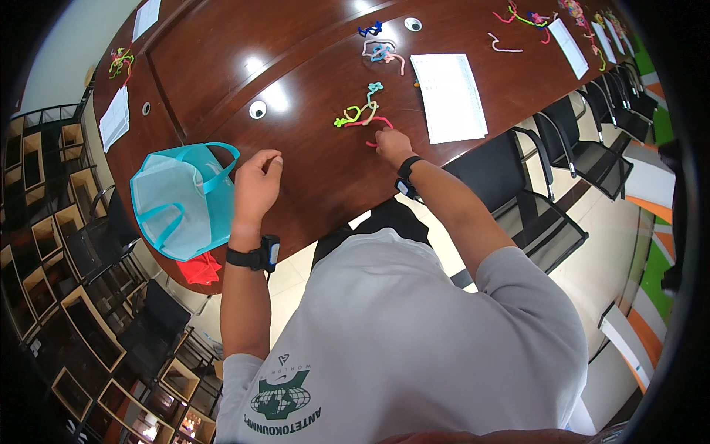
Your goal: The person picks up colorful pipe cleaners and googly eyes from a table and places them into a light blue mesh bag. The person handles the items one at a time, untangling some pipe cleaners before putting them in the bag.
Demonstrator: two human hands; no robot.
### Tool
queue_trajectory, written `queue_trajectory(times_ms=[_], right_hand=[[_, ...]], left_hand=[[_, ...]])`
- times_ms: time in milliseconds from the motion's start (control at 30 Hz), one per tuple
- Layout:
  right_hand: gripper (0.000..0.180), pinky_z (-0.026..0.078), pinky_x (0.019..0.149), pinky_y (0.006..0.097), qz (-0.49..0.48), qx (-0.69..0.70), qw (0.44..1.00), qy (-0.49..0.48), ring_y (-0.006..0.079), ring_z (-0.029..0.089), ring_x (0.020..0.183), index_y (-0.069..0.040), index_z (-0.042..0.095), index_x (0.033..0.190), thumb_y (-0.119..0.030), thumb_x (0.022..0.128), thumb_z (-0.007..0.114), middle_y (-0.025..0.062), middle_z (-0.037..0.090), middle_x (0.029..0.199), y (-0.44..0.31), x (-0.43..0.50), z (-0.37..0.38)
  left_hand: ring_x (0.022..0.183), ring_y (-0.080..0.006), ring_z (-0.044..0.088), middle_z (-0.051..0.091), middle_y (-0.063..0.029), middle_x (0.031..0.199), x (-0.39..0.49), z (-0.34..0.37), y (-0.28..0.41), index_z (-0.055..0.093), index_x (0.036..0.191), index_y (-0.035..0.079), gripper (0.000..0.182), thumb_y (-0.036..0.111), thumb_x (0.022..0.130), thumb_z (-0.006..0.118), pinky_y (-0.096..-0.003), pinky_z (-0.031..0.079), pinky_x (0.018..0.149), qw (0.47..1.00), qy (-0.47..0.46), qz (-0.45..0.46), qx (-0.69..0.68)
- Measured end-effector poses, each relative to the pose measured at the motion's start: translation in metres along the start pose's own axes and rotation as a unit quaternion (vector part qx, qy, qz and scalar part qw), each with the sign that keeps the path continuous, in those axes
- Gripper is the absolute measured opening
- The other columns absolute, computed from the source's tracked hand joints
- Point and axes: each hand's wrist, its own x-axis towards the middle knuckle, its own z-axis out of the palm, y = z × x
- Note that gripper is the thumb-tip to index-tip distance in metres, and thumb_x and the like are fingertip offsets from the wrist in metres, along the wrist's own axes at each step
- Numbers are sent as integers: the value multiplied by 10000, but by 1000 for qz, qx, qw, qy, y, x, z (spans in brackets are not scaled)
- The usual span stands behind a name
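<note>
My right hand [392,147] is closed on a red-pink pipe cleaner [377,119]. The strand curves from both sides of the fingers. Touching or lying by its far end is a loose figure of bent pipe cleaners: a yellow-green loop [348,116], a pale yellow piece [373,106] and a teal flower shape [375,87]. Whether these pieces are joined, I cannot tell. My left hand [258,183] hovers over the table edge with curled fingers and the thumb near the index finger; nothing shows in it. Beside it stands a turquoise bag [219,213] with two handles.
Paper sheets [452,100] lie right on the wooden table [310,183]. Farther back are a pink and blue pipe-cleaner shape [381,53] and a dark blue one [370,29]. A red cloth-like item [201,270] lies under the bag. Mesh chairs [499,166] line the right edge.
</note>
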Motion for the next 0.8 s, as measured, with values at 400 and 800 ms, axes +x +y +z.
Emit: queue_trajectory(times_ms=[400,800], right_hand=[[83,525,657,277,-154,587,780,-155,108,678,750,-13,715,1024,-83,980,713,60,747,892,-59,4,-138],[152,556,730,250,-57,802,595,-18,96,659,772,-63,686,1106,-212,1097,658,49,740,942,-52,7,-217]], left_hand=[[1153,-196,699,753,-140,1250,20,73,63,697,1346,6,395,151,984,757,-341,549,1006,995,-90,46,-11],[823,-154,645,701,-83,893,26,91,85,718,1129,-4,278,252,1119,611,-322,535,786,995,-79,57,-29]])
